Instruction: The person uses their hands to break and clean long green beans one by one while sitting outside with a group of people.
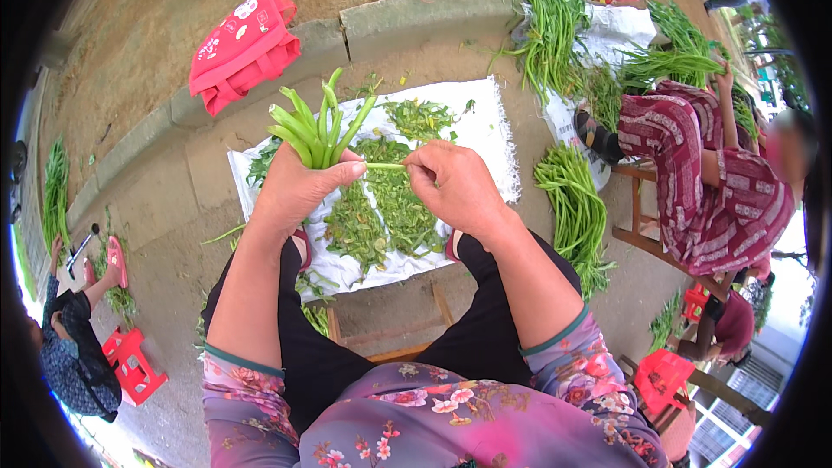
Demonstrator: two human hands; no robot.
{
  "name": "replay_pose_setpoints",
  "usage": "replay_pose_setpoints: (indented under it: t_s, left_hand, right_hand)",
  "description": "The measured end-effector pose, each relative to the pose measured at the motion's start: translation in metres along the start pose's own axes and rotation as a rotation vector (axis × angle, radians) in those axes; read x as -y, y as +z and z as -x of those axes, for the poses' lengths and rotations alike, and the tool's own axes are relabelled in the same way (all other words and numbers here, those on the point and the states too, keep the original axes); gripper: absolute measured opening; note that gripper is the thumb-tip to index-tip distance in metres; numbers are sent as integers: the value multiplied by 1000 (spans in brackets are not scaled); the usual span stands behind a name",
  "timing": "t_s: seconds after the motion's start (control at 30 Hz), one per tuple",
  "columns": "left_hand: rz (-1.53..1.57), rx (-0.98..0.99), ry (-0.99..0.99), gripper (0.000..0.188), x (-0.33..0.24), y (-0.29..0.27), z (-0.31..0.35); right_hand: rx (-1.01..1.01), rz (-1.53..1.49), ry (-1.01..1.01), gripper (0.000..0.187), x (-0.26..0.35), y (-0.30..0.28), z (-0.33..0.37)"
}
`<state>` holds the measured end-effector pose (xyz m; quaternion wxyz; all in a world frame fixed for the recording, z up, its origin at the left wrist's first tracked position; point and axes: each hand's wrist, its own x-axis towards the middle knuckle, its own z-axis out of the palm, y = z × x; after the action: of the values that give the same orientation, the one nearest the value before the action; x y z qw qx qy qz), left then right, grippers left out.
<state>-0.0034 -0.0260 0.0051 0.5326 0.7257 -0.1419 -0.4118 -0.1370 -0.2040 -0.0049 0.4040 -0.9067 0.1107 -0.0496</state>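
Note:
My left hand (299,191) is closed around a bunch of thick green vegetable stems (321,130), their cut ends pointing up and away from me. One thin green stem (383,166) stretches level between my two hands. Its near end lies under my left thumb, and my right hand (455,186) pinches the other end with thumb and forefinger. Beneath both hands a white woven sheet (485,134) is spread on the ground between my feet. Torn green leaves (351,225) lie scattered over it in loose heaps.
A pile of long green stems (572,208) lies to the right of the sheet, with more greens (546,26) farther back. A pink bag (245,48) rests against the stone kerb (425,24). Other people sit at both sides, a red stool (132,364) by the left one.

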Motion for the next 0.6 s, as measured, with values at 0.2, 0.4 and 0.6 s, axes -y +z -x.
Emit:
replay_pose_setpoints:
  t_s: [0.2,0.4,0.6]
  left_hand:
    - [-91,-65,-1,19,2,4,-2]
    - [5,-54,-3,20,1,8,0]
    - [45,-45,9,21,-2,11,0]
  right_hand:
    - [-37,17,22,7,-2,3,-1]
    - [-162,-201,218,8,-1,10,-4]
    - [-243,-431,398,11,-8,15,-10]
